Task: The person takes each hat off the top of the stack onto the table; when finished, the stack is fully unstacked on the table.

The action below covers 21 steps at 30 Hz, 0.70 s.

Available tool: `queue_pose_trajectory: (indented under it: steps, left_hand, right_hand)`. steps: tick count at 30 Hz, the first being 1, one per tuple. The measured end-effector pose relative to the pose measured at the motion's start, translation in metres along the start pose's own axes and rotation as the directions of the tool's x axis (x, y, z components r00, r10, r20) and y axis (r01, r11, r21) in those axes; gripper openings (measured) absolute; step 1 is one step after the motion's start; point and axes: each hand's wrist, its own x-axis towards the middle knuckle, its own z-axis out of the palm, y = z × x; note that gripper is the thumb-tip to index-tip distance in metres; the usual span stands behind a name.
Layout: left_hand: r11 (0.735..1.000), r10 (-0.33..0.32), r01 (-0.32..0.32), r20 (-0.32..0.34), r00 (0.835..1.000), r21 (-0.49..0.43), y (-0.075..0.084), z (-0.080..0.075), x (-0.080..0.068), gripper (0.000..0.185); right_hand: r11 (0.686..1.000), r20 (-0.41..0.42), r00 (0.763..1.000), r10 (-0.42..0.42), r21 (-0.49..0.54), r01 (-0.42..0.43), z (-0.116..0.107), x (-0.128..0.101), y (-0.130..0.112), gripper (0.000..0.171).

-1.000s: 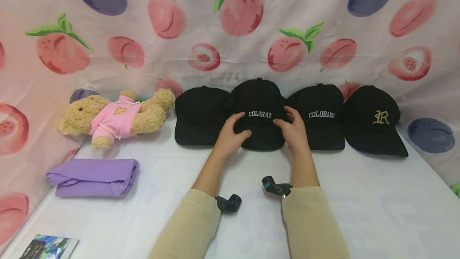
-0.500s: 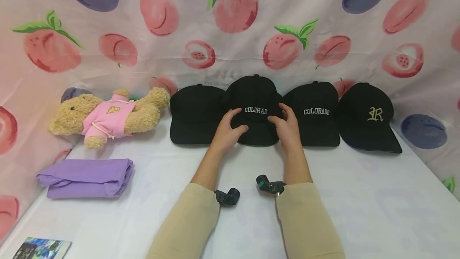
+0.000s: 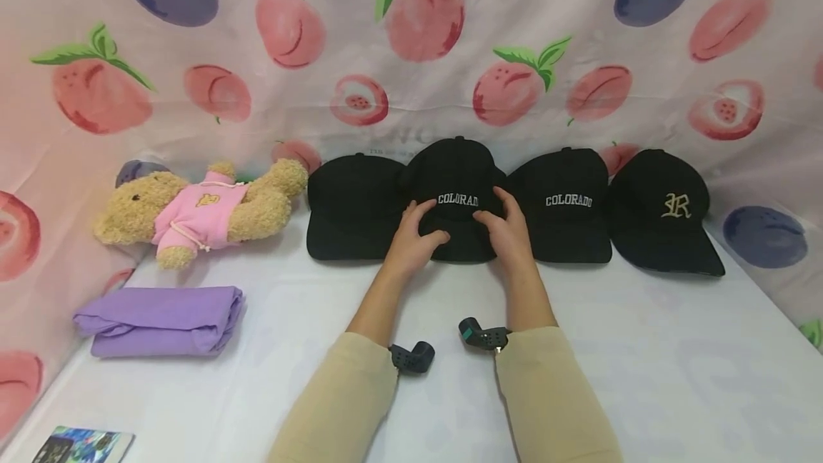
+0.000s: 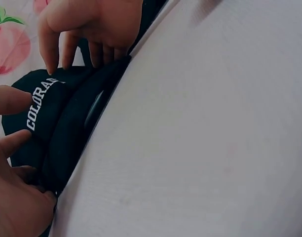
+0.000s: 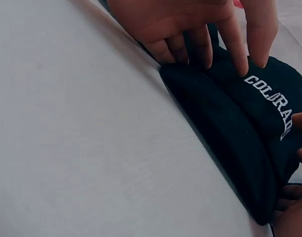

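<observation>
In the head view a black baseball cap (image 3: 459, 170) with white COLORADO lettering stands on the white-covered table, slightly overlapping its neighbours. My left hand (image 3: 411, 241) is at the cap's left side. My right hand (image 3: 511, 234) flanks it from the right. Both wrist views show the lower fingers of each hand at the ends of the brim (image 5: 210, 118). Thumbs and index fingers are spread apart over the front, near the lettering. The last letter is partly covered by my right thumb in the head view. Neither hand lifts the cap.
A plain black cap (image 3: 356, 206) stands left of it. To the right are another COLORADO cap (image 3: 566, 184) and a black cap with a gold R (image 3: 656, 206). A teddy bear (image 3: 199, 209), purple folded cloth (image 3: 161, 320) and booklet (image 3: 83, 445) lie left. Fruit-printed fabric hangs behind.
My two hands have drawn slightly closer together over the middle cap's front. The cap keeps its place in the row. The head view has shifted a little.
</observation>
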Motion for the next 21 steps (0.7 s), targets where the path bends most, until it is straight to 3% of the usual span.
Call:
queue_pose_trajectory:
  steps: [8,14,21]
  left_hand:
    - [1.000,0.008,-0.008,-0.001,1.000,-0.019,-0.0019,0.0035,-0.0015,0.070]
    - [1.000,0.024,-0.024,-0.011,1.000,-0.003,-0.0019,0.0045,-0.0035,0.071]
    - [0.999,0.028,-0.028,-0.018,0.999,-0.015,-0.0008,0.0034,-0.0019,0.071]
  right_hand:
    - [0.996,-0.068,0.998,-0.009,0.083,0.015,0.0004,-0.0021,0.0048,0.068]
    - [0.986,-0.122,0.991,-0.056,0.150,0.074,0.0033,-0.0035,0.0059,0.063]
    - [0.977,-0.106,0.988,-0.112,0.168,0.129,0.0057,-0.0009,0.0015,0.063]
